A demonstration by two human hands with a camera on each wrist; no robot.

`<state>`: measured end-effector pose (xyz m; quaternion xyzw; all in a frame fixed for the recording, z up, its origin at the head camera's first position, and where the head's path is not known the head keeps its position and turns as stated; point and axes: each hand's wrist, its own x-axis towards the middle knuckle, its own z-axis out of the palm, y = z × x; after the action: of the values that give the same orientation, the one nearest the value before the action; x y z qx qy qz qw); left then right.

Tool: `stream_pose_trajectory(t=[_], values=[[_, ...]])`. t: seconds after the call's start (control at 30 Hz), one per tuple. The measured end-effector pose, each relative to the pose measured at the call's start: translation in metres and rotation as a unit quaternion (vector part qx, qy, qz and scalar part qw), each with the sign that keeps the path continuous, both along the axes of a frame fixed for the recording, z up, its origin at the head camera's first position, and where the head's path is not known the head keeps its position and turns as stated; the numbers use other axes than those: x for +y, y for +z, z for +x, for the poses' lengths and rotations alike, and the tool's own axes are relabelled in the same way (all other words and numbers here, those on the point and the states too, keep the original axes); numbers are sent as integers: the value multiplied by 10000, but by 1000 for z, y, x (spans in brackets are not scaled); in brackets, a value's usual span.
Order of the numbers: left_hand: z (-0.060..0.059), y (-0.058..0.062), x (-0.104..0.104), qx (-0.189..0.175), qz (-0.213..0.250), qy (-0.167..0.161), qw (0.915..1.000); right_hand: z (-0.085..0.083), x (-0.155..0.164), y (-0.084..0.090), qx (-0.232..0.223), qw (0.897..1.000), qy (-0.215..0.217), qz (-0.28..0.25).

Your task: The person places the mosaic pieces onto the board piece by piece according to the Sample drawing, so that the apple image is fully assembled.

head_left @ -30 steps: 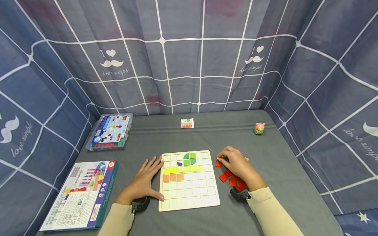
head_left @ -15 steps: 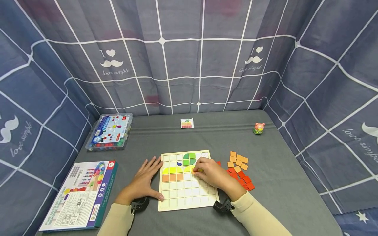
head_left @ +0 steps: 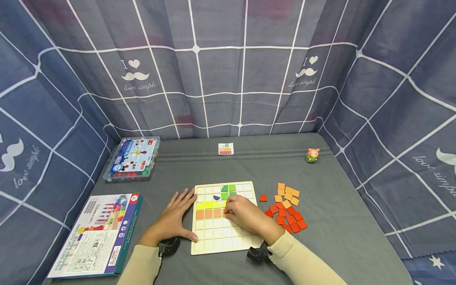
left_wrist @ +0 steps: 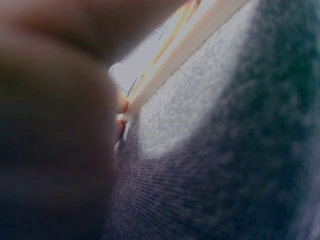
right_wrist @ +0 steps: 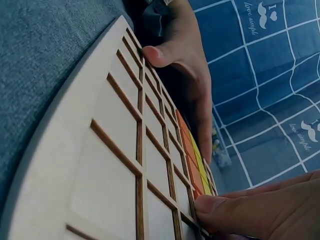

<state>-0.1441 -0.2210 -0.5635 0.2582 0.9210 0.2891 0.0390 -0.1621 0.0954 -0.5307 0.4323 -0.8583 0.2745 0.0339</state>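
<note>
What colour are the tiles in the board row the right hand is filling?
Orange tiles, in the row below the yellow ones; the head view shows them best.

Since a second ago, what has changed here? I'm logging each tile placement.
The right hand left the loose tiles right of the board, moved left over it, and now presses its fingertips at the end of the orange row. The left hand stayed flat against the board's left edge; the board did not move.

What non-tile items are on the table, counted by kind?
board: 1
clear case: 1
printed box: 1
card: 1
pig toy: 1
Total: 5
</note>
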Motion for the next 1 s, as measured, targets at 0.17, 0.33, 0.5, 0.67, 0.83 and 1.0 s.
stream_pose_trajectory(t=[0.17,0.33,0.5,0.67,0.83,1.0], values=[[-1,1,0,17,-24,-23,10000,-2,-1,-1,-4,10000,-15,1],[-1,4,0,24,25,-22,10000,-4,-1,-1,32,9999,103,-39],[0,5,1,6,-36,-17,10000,-4,2,1,170,9996,226,-89],[0,4,1,-8,-58,-22,10000,-10,19,10,281,9990,-40,-334],[-1,3,0,68,-34,-20,10000,-27,56,16,227,9944,-957,-387],[0,2,1,48,-45,-68,10000,-39,106,15,-256,9769,-2115,143]])
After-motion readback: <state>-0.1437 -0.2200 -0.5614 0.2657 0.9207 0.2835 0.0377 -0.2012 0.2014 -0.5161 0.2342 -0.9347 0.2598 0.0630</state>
